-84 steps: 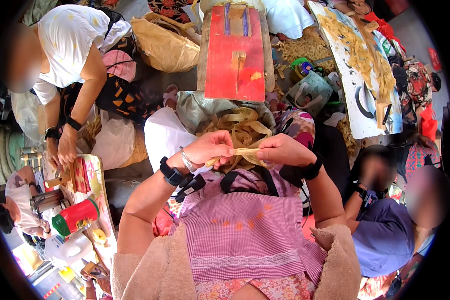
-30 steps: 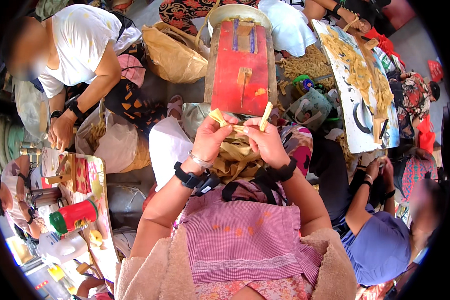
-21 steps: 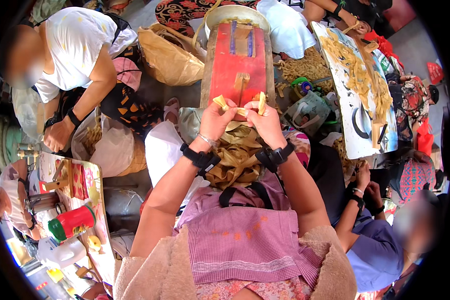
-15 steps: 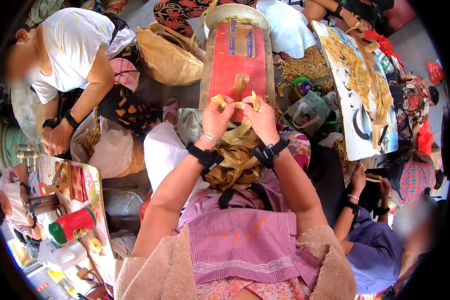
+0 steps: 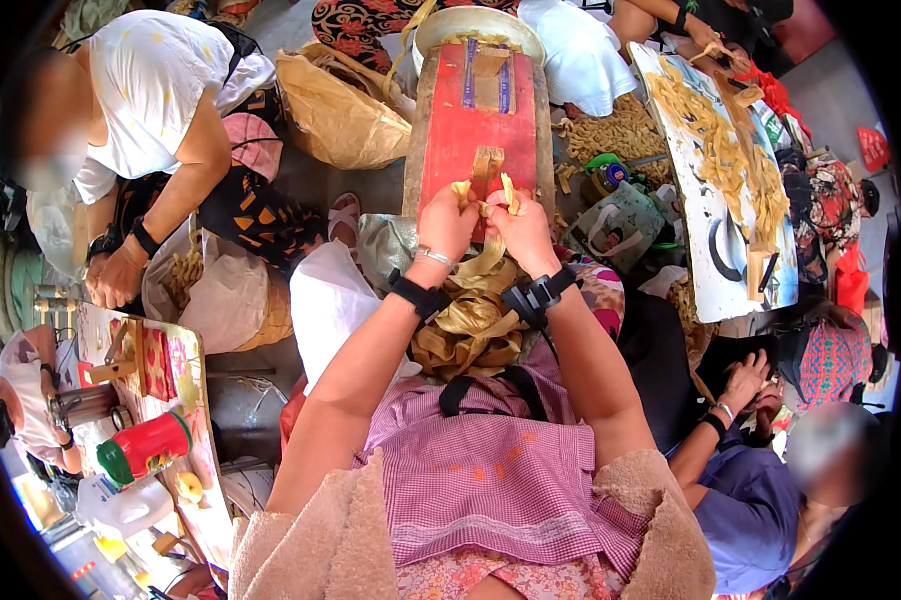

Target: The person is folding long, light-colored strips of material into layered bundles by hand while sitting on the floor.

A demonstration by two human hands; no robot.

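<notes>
Over the near end of a red-topped board [image 5: 450, 130], my left hand [image 5: 444, 222] and my right hand [image 5: 523, 230] are close together, fingers pinched on a pale yellow strip [image 5: 488, 257]. One short end pokes up from each hand. The stretch between my fingers is mostly covered; I cannot tell if it is knotted. From my right hand the strip trails down to a heap of flat, yellowish strips [image 5: 470, 318] in my lap. A small upright wooden block [image 5: 487, 165] stands on the board just beyond my fingertips.
A pale round basin [image 5: 432, 32] sits at the board's far end. At left are a brown sack [image 5: 335, 110] and a seated person [image 5: 160, 90]. On the right, a white board [image 5: 705, 235] carries yellowish pieces; another person [image 5: 745, 500] sits near it.
My hands have drawn closer together, the left shifting right and its wrist turning inward. The strip span between them is shorter. The person at lower right has brought both hands together.
</notes>
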